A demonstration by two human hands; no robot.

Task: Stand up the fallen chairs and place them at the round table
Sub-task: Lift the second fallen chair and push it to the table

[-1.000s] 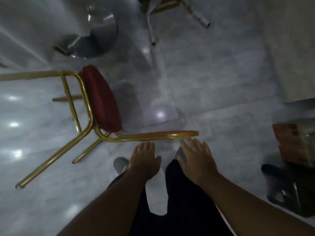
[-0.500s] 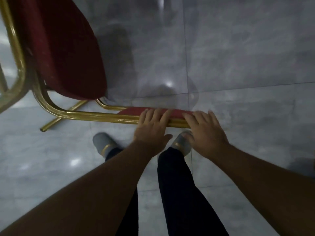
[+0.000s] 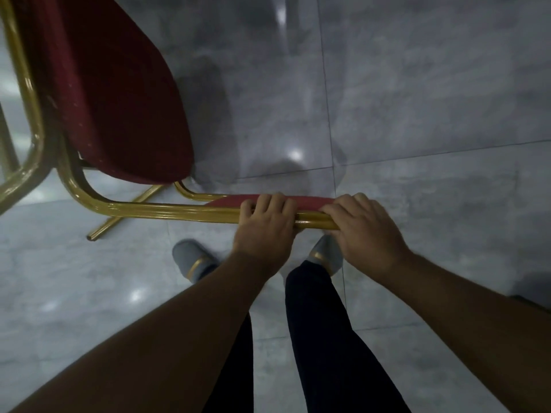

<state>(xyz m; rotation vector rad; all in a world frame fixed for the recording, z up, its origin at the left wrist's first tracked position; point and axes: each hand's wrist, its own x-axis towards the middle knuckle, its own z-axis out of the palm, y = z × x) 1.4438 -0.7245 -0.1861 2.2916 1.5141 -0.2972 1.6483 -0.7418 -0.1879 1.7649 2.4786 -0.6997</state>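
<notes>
A fallen chair [image 3: 113, 93] with a dark red padded seat and a gold metal frame lies on its side on the grey tiled floor. Its backrest, red with a gold tube along the edge, runs across the middle of the view. My left hand [image 3: 265, 231] is curled over that tube. Just to the right, my right hand [image 3: 366, 231] grips the backrest's end. One gold chair leg [image 3: 125, 213] rests on the floor at the left. The round table is out of view.
Glossy grey marble floor tiles [image 3: 432, 114] fill the view, with light spots reflected in them. My feet in grey slippers [image 3: 193, 260] stand right below the backrest, legs in dark trousers.
I have bent down closer to the chair. Both hands went from hovering near the backrest to lying on it, and now their fingers are closed around its gold tube.
</notes>
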